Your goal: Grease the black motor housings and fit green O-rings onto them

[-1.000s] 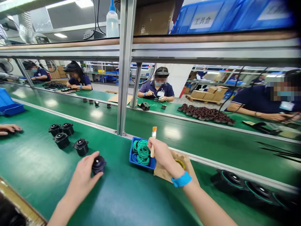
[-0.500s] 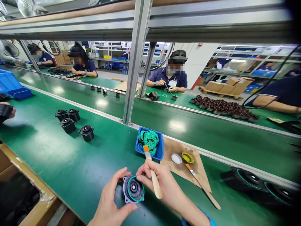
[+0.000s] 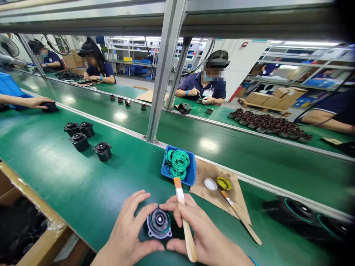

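A round black housing [image 3: 159, 221] with a stepped centre and screw lugs stands on the green bench in front of me. A green rubber ring [image 3: 152, 226] lies around its raised centre, partly seen. My left hand [image 3: 130, 225] is curved round the housing's left side, index finger at the top edge and thumb at the bottom. My right hand [image 3: 191, 225] grips a wooden-handled paintbrush [image 3: 184, 218], bristles pointing away from me. Its fingertips and thumb also reach the housing's right side. Beyond the hands stands a blue bin [image 3: 191, 177] of green rubber rings [image 3: 177, 162].
Stained cardboard [image 3: 202, 188] holds a white lid [image 3: 210, 184], a yellow pot [image 3: 223, 183] and a second brush [image 3: 241, 216]. Several black housings [image 3: 102, 151] stand left; ringed ones [image 3: 296, 210] stand right. A co-worker's hand [image 3: 41, 102] touches a black part at far left.
The green ring, tilted across the housing before, now sits down around its centre. My right thumb has come to the housing's lower edge. A co-worker's hand has reached in at left.
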`<state>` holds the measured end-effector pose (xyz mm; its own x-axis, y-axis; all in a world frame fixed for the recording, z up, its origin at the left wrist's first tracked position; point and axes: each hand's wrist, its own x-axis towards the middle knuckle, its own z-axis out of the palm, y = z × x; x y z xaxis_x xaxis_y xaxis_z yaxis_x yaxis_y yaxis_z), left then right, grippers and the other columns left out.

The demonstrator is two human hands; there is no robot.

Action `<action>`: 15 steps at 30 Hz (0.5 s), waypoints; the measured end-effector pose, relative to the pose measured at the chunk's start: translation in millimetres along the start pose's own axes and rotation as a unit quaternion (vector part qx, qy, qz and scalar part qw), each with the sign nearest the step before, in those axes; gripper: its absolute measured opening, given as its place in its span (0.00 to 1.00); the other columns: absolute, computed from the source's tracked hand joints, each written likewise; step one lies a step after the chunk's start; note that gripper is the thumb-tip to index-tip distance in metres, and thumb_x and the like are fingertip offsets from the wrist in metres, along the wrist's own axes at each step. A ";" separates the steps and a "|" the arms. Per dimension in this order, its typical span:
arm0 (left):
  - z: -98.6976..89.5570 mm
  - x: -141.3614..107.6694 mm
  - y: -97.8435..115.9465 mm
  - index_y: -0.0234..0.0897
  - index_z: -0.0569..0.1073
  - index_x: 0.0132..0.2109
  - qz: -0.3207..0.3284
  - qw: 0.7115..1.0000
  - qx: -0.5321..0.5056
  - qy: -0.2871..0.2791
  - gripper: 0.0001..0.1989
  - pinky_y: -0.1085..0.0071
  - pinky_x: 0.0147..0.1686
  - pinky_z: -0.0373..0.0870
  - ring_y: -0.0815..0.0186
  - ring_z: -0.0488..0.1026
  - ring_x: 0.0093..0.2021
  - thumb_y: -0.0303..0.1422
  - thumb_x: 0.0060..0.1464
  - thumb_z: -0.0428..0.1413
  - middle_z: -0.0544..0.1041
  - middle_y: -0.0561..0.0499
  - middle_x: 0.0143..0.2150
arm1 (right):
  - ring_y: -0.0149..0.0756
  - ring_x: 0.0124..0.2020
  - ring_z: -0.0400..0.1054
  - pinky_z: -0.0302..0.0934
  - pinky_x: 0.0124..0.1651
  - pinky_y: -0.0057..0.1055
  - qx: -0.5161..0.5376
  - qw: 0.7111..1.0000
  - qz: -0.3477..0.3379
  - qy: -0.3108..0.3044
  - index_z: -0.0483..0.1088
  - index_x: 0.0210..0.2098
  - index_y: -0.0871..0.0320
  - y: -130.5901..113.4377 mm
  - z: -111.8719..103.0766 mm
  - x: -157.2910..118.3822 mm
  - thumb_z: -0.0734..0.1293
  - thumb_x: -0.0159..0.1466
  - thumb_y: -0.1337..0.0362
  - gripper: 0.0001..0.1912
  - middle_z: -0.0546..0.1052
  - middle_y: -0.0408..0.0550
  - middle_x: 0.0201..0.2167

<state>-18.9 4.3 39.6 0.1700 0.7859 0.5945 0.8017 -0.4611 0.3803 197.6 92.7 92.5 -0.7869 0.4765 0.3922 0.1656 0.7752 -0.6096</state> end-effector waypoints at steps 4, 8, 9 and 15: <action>-1.5 6.6 1.3 0.34 0.73 0.49 0.035 0.998 0.024 0.043 0.27 0.51 0.48 0.80 0.47 0.76 0.55 0.53 0.57 0.56 0.78 0.35 0.49 | 0.41 0.44 0.74 0.66 0.50 0.39 -0.063 0.996 -0.055 0.038 0.60 0.34 0.54 -0.2 7.3 -5.3 0.63 0.71 0.53 0.14 0.81 0.50 0.41; 6.7 -0.6 3.1 0.33 0.73 0.40 0.067 0.991 0.016 0.112 0.17 0.56 0.51 0.80 0.52 0.80 0.50 0.45 0.60 0.58 0.81 0.39 0.42 | 0.41 0.39 0.77 0.68 0.45 0.38 -0.126 0.980 -0.092 0.121 0.69 0.43 0.59 -0.7 19.6 -17.3 0.64 0.72 0.63 0.06 0.81 0.49 0.30; 9.9 -4.2 4.2 0.33 0.73 0.40 0.074 0.989 0.011 0.124 0.14 0.58 0.51 0.80 0.53 0.80 0.50 0.41 0.61 0.59 0.81 0.39 0.42 | 0.40 0.37 0.77 0.69 0.43 0.37 -0.140 0.975 -0.100 0.141 0.70 0.45 0.60 -0.5 22.4 -20.6 0.64 0.71 0.65 0.06 0.82 0.50 0.30; 30.9 -26.6 19.8 0.38 0.71 0.46 -0.097 0.983 -0.059 0.142 0.09 0.66 0.44 0.83 0.56 0.83 0.47 0.22 0.61 0.55 0.81 0.41 0.48 | 0.40 0.38 0.79 0.71 0.49 0.37 -0.173 0.961 -0.169 0.131 0.75 0.48 0.60 3.2 34.5 -35.8 0.57 0.73 0.71 0.15 0.84 0.55 0.38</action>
<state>10.2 -13.0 9.4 -0.1599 0.7243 0.6707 0.7279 -0.3724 0.5757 205.8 63.8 52.8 -0.6616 0.2255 0.7152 0.1505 0.9742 -0.1679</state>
